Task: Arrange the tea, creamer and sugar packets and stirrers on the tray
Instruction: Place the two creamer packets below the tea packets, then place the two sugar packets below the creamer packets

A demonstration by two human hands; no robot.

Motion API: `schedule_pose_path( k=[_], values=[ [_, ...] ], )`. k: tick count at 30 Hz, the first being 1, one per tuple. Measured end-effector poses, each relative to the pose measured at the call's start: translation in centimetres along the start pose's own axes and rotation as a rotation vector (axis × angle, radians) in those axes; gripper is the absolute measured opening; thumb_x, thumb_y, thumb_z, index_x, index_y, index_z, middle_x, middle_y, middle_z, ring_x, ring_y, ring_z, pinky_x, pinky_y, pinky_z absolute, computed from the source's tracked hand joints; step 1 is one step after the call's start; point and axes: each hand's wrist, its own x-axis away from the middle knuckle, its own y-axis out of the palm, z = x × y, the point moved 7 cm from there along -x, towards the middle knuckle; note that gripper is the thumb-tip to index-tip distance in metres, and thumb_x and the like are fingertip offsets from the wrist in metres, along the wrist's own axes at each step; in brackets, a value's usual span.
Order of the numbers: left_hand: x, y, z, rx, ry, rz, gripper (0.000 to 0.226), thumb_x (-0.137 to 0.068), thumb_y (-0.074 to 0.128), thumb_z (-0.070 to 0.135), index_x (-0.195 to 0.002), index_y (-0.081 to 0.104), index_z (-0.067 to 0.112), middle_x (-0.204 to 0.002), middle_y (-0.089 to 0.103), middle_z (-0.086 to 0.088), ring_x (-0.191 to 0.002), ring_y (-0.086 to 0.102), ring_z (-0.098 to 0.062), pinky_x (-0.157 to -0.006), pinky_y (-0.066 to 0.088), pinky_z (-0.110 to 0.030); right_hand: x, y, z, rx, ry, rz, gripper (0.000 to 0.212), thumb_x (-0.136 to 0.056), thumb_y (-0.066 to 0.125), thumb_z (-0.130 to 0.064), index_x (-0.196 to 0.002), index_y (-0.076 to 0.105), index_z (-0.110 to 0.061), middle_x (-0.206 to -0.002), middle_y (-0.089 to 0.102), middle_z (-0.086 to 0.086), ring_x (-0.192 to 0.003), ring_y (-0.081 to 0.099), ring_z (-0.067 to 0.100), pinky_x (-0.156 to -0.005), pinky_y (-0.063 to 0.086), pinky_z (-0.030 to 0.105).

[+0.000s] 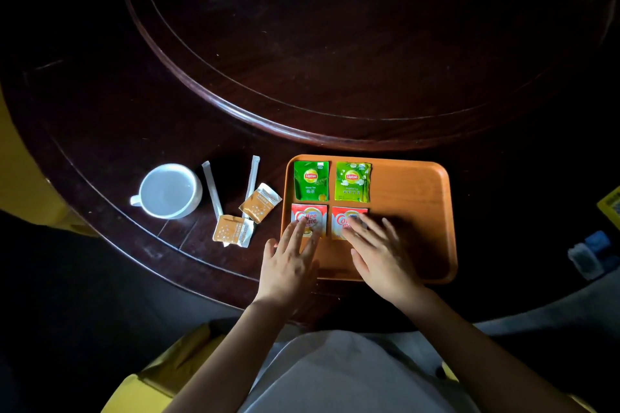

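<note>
Table: a dark, polished round wooden table (141,131) is carrying everything; a raised turntable (318,54) is sitting at its centre.
Room: the light is dim; yellow seating (20,178) is showing at the left edge.
Tray: an orange tray (412,211) is lying near the table's front edge.
Tea: two green tea packets (311,180) (353,181) are lying side by side along the tray's far left.
Creamer: two red creamer packets (310,216) (345,220) are sitting just below the tea, also on the tray.
Sugar: two tan sugar packets (261,202) (232,231) are lying on the table, left of the tray.
Stirrers: two wrapped stirrers (212,187) (252,178) are lying beside the sugar.
Cup: a white cup (167,190) is standing further left.
Left hand (288,261): grip spread flat, fingertips pressing the left creamer.
Right hand (379,251): grip spread flat, fingers resting on the right creamer.
</note>
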Motion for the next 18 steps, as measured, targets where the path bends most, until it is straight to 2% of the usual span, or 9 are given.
schedule_pose_path(
  k=[2, 5, 7, 9, 12, 14, 18],
  values=[
    [0.0, -0.1, 0.1, 0.0, 0.002, 0.035, 0.056, -0.071, 0.067, 0.038, -0.123, 0.055, 0.022, -0.133, 0.057, -0.01, -0.118, 0.058, -0.025, -0.076, 0.053, -0.04, 0.0, -0.1, 0.0, -0.017, -0.002, 0.018, 0.037, -0.083, 0.04, -0.021, -0.109, 0.065, -0.017, -0.125, 0.063, 0.004, -0.121, 0.054, 0.023, -0.099, 0.04, 0.054],
    [0.3, -1.0, -0.1, -0.003, 0.013, 0.105, 0.052, -0.078, 0.047, 0.038, -0.126, 0.053, 0.02, -0.132, 0.057, -0.012, -0.117, 0.058, -0.027, -0.076, 0.053, -0.037, 0.0, -0.8, 0.1, -0.086, -0.002, 0.109, 0.033, -0.083, 0.043, -0.018, -0.105, 0.068, -0.014, -0.12, 0.066, 0.006, -0.115, 0.058, 0.024, -0.099, 0.044, 0.047],
    [0.7, -2.2, -0.9, 0.072, -0.009, 0.182, 0.051, -0.08, 0.043, 0.036, -0.127, 0.051, 0.018, -0.131, 0.057, -0.012, -0.118, 0.055, -0.027, -0.079, 0.051, -0.036, -0.3, -1.6, 0.0, -0.195, 0.016, 0.189, 0.028, -0.085, 0.047, -0.014, -0.101, 0.069, -0.01, -0.111, 0.069, 0.008, -0.103, 0.062, 0.024, -0.092, 0.049, 0.043],
    [1.5, -3.8, -2.8, 0.221, -0.102, 0.311, 0.043, -0.082, 0.047, 0.032, -0.122, 0.052, 0.017, -0.126, 0.059, -0.009, -0.113, 0.052, -0.024, -0.082, 0.046, -0.036, -1.4, -2.3, -0.8, -0.293, 0.034, 0.222, 0.023, -0.085, 0.048, -0.014, -0.097, 0.068, -0.009, -0.102, 0.071, 0.007, -0.092, 0.065, 0.024, -0.081, 0.053, 0.039],
    [2.9, -5.2, -7.0, 0.354, -0.352, 0.449, 0.033, -0.079, 0.05, 0.027, -0.109, 0.057, 0.015, -0.111, 0.064, -0.009, -0.096, 0.059, -0.031, -0.075, 0.043, -0.039, -4.6, -2.2, -2.7, -0.329, 0.076, 0.192, 0.021, -0.083, 0.052, -0.018, -0.095, 0.067, -0.01, -0.096, 0.071, 0.006, -0.086, 0.066, 0.024, -0.074, 0.056, 0.033],
    [3.4, -5.1, -9.4, 0.355, -0.485, 0.431, 0.035, -0.077, 0.049, 0.029, -0.107, 0.057, 0.013, -0.108, 0.065, -0.011, -0.096, 0.06, -0.035, -0.075, 0.046, -0.042, -7.1, -1.3, -4.2, -0.318, 0.107, 0.126, 0.027, -0.079, 0.055, -0.022, -0.1, 0.066, -0.008, -0.099, 0.07, 0.009, -0.089, 0.065, 0.028, -0.075, 0.056, 0.039],
    [3.9, -3.6, -12.5, 0.352, -0.699, 0.296, 0.045, -0.081, 0.059, 0.031, -0.121, 0.051, 0.012, -0.122, 0.058, -0.014, -0.112, 0.052, -0.036, -0.088, 0.042, -0.049, -11.3, 0.2, -7.6, -0.178, 0.072, 0.006, 0.039, -0.073, 0.071, -0.021, -0.109, 0.064, -0.007, -0.107, 0.067, 0.012, -0.098, 0.06, 0.033, -0.08, 0.053, 0.046]
  ],
)
